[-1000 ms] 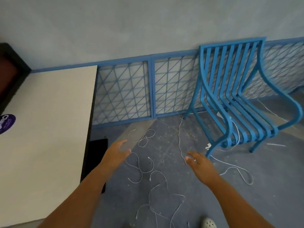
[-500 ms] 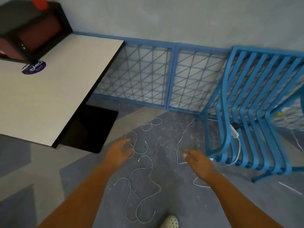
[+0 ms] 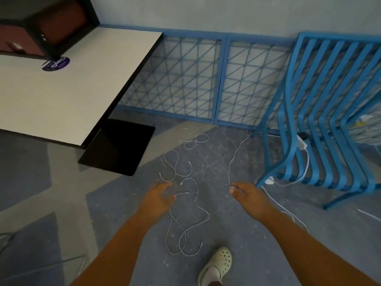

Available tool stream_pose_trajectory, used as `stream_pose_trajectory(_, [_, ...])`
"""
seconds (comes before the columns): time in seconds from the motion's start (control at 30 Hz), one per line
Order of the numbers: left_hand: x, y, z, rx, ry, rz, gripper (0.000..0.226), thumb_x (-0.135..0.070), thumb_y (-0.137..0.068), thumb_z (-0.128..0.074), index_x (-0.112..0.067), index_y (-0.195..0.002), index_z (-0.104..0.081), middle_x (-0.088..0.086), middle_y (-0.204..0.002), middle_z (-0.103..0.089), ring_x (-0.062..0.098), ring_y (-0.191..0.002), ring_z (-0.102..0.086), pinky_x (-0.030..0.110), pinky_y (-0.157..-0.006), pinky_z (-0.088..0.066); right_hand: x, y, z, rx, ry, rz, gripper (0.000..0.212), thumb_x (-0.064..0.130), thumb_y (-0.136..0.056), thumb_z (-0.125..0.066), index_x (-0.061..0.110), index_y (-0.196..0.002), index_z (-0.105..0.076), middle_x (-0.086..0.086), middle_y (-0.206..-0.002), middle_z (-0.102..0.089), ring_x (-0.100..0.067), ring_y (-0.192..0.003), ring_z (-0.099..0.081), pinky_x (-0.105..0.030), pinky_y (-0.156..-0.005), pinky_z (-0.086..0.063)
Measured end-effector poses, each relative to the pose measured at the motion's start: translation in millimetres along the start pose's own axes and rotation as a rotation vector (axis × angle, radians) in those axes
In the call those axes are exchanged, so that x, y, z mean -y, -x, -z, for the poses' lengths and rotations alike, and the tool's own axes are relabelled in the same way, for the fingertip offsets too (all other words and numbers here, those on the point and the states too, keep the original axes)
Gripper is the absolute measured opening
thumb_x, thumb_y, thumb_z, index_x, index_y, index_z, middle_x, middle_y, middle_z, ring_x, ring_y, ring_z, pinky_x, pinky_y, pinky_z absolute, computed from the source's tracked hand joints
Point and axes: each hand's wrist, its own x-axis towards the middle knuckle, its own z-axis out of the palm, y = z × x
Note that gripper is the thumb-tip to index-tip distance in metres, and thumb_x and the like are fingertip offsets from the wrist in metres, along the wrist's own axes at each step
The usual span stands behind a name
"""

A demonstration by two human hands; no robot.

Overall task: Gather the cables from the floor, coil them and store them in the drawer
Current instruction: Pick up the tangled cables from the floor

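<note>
Several thin white cables lie tangled on the grey-blue floor. One looping cable [image 3: 186,230] runs between my arms, and another tangle [image 3: 175,164] lies further ahead. A long single cable [image 3: 234,159] stretches toward the blue chair. My left hand [image 3: 158,198] hovers over the tangle with fingers spread and holds nothing. My right hand [image 3: 247,196] hangs open near the end of the long cable, fingers apart. No drawer is visible.
A white table [image 3: 61,96] stands at the left with a dark box [image 3: 51,21] on it and a black base plate [image 3: 119,145] beneath. A blue slatted chair [image 3: 329,120] with a white charger [image 3: 302,142] stands right. Blue mesh fencing [image 3: 185,79] lines the wall. My shoe [image 3: 216,265] is below.
The view has swung left and down, bringing the table, the box and my shoe into sight. Both hands stay open and have dropped closer to the cables.
</note>
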Motion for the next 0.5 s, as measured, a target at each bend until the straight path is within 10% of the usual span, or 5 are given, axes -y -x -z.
stream_pose_trajectory(0.5, [113, 3, -94, 0.102, -0.122, 0.194, 0.043, -0.016, -0.089, -0.055, -0.012, -0.132, -0.047, 0.006, -0.139, -0.045, 0.02, -0.125, -0.046, 0.024, -0.104, -0.032, -105, -40, -101, 0.134, -0.071, -0.18, 0.039, 0.02, -0.093, -0.049, 0.008, -0.131, -0.049, -0.014, -0.138, -0.048, -0.025, -0.126, -0.046, -0.026, -0.104, -0.031])
